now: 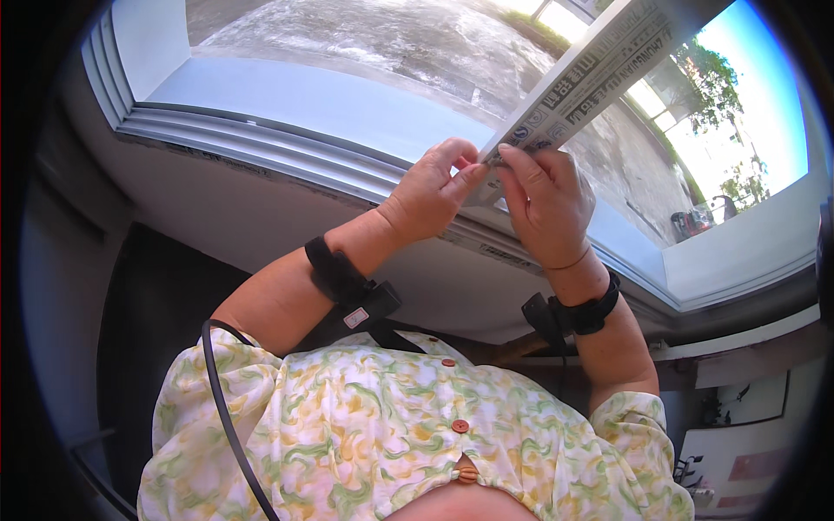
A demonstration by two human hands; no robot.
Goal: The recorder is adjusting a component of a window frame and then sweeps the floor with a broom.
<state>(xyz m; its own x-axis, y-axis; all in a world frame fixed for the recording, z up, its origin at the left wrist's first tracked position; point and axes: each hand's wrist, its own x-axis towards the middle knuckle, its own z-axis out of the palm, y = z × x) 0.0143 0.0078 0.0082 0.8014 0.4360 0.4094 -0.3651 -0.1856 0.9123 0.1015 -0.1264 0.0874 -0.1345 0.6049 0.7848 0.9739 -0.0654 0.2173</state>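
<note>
"Where's the piece, from your end?"

"I see a long, straight, grey-and-white bar with dark print along its face [596, 80], slanting up and to the right. Its lower end is by the pale grey metal window frame with parallel tracks [261, 141]; I can't tell whether the two touch."

"And the left hand [439, 193]?"

"Thumb and fingers drawn narrow at the bar's near edge. I can't make out whether anything is pinched between them."

"I have the right hand [556, 207] just beside it."

"Yes, curled over the bar's lower end, forefinger touching the edge. Whether it grips, I can't tell."

"Anything on the arms?"

"I see a black fabric strap [595, 314] around the right forearm."
</note>
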